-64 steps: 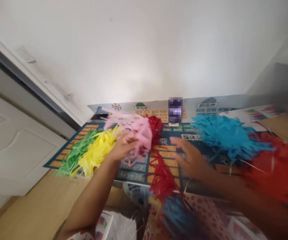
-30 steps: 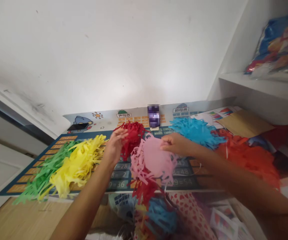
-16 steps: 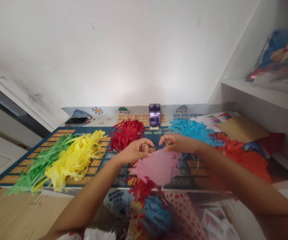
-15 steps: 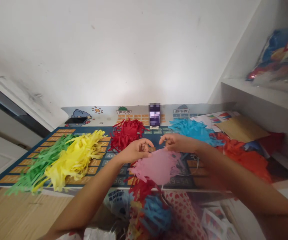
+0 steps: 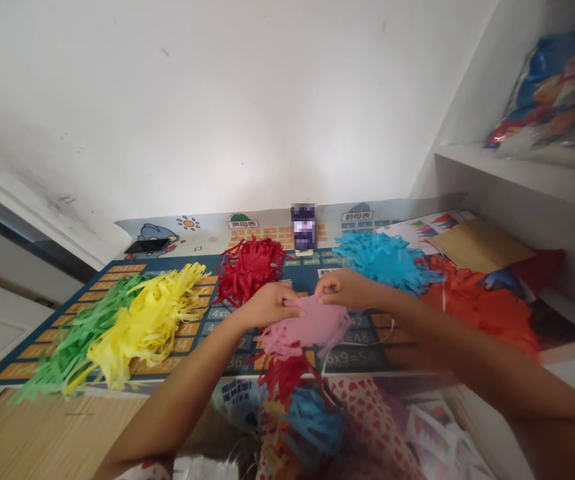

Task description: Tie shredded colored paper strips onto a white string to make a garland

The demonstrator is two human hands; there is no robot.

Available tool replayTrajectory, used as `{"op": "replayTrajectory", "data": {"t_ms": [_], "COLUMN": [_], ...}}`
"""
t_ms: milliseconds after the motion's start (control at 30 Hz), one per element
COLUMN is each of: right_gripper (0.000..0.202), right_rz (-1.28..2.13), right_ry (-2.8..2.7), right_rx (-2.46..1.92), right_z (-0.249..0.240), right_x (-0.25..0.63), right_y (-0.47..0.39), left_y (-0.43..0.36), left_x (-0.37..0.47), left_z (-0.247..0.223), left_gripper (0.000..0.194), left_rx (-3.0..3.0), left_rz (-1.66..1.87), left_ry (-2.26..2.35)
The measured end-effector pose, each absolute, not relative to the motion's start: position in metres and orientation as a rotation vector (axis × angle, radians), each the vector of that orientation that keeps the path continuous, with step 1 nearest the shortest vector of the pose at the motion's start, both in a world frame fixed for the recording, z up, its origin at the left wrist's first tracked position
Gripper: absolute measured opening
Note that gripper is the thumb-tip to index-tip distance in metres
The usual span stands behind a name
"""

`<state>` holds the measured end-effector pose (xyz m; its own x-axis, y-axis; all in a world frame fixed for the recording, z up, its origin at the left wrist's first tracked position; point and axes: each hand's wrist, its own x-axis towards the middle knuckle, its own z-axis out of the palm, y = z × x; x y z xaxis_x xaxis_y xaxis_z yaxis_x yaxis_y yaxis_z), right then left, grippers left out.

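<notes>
- L hand (image 5: 268,307) & R hand (image 5: 352,289) closed their fingers since a sec ago, onto the pink fringed paper (image 5: 314,323).
- L grip: almost no gap, thumb & fingers pinching its far edge.
- R grip: looks the same, just beside.
- Paper's over the times-table mat (image 5: 367,360), mostly nearside of both hands, abt. equally close; looks longest L to R.

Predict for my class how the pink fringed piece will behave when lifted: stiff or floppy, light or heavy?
The pink fringed piece will likely flop, since its edge strips curl and droop. It seems light: the left hand and right hand merely pinch its far edge. Its narrow strips could tear if tugged.
</notes>
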<state>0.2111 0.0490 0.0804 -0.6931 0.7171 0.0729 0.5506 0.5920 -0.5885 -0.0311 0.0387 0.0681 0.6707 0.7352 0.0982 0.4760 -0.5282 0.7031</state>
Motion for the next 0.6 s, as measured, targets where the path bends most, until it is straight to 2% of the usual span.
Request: {"op": "replayTrajectory", "data": {"t_ms": [67, 200, 267, 333, 400, 433, 500, 600], "right_gripper": [0.011, 0.017, 0.023, 0.020, 0.016, 0.014, 0.015, 0.015], "right_rz": [0.582, -0.052, -0.446, -0.712, -0.799, -0.787, -0.690, -0.493], "right_ry": [-2.520, -2.495, -2.374, -2.168, -2.030, -2.020, -2.089, -2.223], "right_rx": [-1.077, -1.050, -0.896, -0.721, -0.639, -0.635, -0.674, -0.783], "right_z": [0.089, 0.117, 0.130, 0.132, 0.120, 0.109, 0.079, 0.031], "right_x": [0.214, 0.220, 0.221, 0.221, 0.221, 0.221, 0.223, 0.229], "right_y": [0.053, 0.051, 0.043, 0.033, 0.024, 0.020, 0.015, 0.012], "left_y": [0.047, 0.054, 0.050, 0.043, 0.038, 0.037, 0.034, 0.018], "left_x": [-0.031, -0.030, -0.030, -0.033, -0.039, -0.044, -0.056, -0.066], "left_z": [0.071, 0.092, 0.104, 0.109, 0.104, 0.098, 0.083, 0.063], "left_gripper": [0.024, 0.012, 0.010, 0.009, 0.006, 0.005, 0.006, 0.029], "left_rx": [2.407, 2.499, 2.631, 2.819, 2.976, 3.036, 3.100, 2.983], "left_rz": [0.525, 0.684, 0.911, 1.251, 1.470, 1.471, 1.268, 0.963], "left_ry": [1.024, 1.235, 1.377, 1.484, 1.510, 1.520, 1.593, 1.748]}}
